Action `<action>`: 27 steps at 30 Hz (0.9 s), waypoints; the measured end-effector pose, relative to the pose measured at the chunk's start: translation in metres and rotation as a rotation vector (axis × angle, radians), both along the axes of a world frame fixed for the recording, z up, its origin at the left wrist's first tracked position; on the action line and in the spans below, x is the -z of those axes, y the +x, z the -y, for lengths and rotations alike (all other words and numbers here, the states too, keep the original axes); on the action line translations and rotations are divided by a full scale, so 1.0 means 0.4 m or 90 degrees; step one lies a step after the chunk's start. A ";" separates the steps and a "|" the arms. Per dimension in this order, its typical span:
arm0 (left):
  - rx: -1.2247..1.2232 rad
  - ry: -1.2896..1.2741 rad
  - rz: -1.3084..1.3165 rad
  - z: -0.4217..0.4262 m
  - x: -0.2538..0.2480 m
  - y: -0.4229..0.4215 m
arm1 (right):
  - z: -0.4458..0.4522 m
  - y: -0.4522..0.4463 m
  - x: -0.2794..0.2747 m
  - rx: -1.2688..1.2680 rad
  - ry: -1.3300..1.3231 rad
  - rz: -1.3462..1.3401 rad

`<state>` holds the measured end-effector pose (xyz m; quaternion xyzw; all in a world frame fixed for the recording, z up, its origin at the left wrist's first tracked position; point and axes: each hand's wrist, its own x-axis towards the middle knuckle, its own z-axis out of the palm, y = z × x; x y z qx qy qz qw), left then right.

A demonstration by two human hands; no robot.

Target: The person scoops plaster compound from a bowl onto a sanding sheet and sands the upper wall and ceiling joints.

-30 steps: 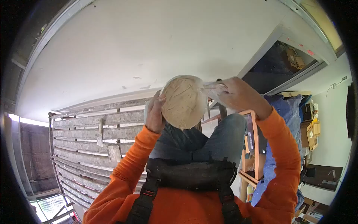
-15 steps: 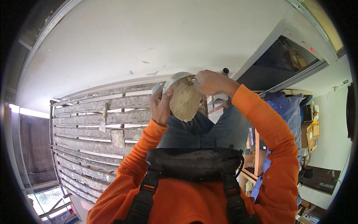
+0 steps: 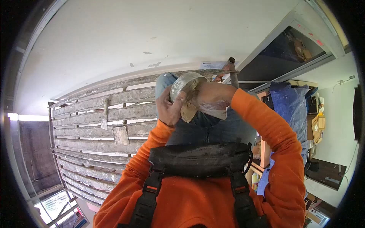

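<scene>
My left hand (image 3: 170,107) grips the side of a round, plaster-smeared bowl (image 3: 181,84), tilted toward me above my lap. Tan, wet-looking plaster (image 3: 188,113) shows at the bowl's lower edge. Over the bowl's mouth, my right hand (image 3: 213,93) is closed, its fingers partly hidden and a little blurred. Below it sticks out a flared, smeared blade that looks like a putty knife (image 3: 216,110); its handle is hidden in the hand.
Weathered, gapped planks (image 3: 89,127) lie at left, bearing another putty knife (image 3: 105,114) and a small flat plate (image 3: 121,135). A pale patched wall (image 3: 152,38) rises ahead. A metal pole (image 3: 233,78) stands near my right hand. Blue plastic sheeting (image 3: 289,108) and boxes are at right.
My right hand has moved from the bowl's far rim down across its mouth, and a flared blade now shows below it. The bowl has turned, so less of its plaster shows.
</scene>
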<state>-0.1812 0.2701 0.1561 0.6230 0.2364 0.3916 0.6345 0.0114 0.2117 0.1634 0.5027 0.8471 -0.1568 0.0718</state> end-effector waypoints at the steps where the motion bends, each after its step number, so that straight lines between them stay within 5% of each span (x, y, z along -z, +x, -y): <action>1: 0.003 0.000 -0.003 0.000 0.002 -0.001 | 0.008 0.003 0.003 0.065 -0.058 -0.042; 11: -0.058 0.021 -0.039 -0.024 -0.017 0.012 | 0.053 0.067 0.085 0.074 0.010 -0.300; 13: -0.066 0.057 -0.081 -0.043 -0.019 0.015 | 0.043 0.079 0.089 0.201 -0.231 -0.402; 14: -0.067 -0.052 -0.049 -0.059 0.008 0.015 | 0.059 0.085 0.102 0.204 -0.218 -0.393; 15: -0.066 -0.160 -0.012 -0.078 0.035 0.016 | 0.087 0.095 0.121 0.327 -0.144 -0.411; 17: -0.038 -0.125 0.042 -0.123 0.103 0.004 | 0.119 0.139 0.077 0.453 -0.036 -0.402; 18: -0.028 -0.161 0.065 -0.141 0.109 -0.003 | 0.136 0.145 0.021 0.495 -0.076 -0.769; 21: 0.033 -0.245 0.103 -0.166 0.111 -0.015 | 0.212 0.273 -0.050 0.506 0.191 -0.736; 23: 0.056 -0.227 0.073 -0.150 0.069 -0.012 | 0.260 0.297 -0.223 0.526 0.402 -0.622; 25: 0.071 -0.210 0.046 -0.138 0.093 0.001 | 0.274 0.367 -0.228 0.615 0.650 -0.658; 26: 0.045 -0.285 0.126 -0.129 0.119 0.001 | 0.279 0.408 -0.210 0.679 0.703 -0.959; 27: 0.016 -0.359 0.207 -0.124 0.145 0.004 | 0.275 0.446 -0.214 0.748 0.776 -0.895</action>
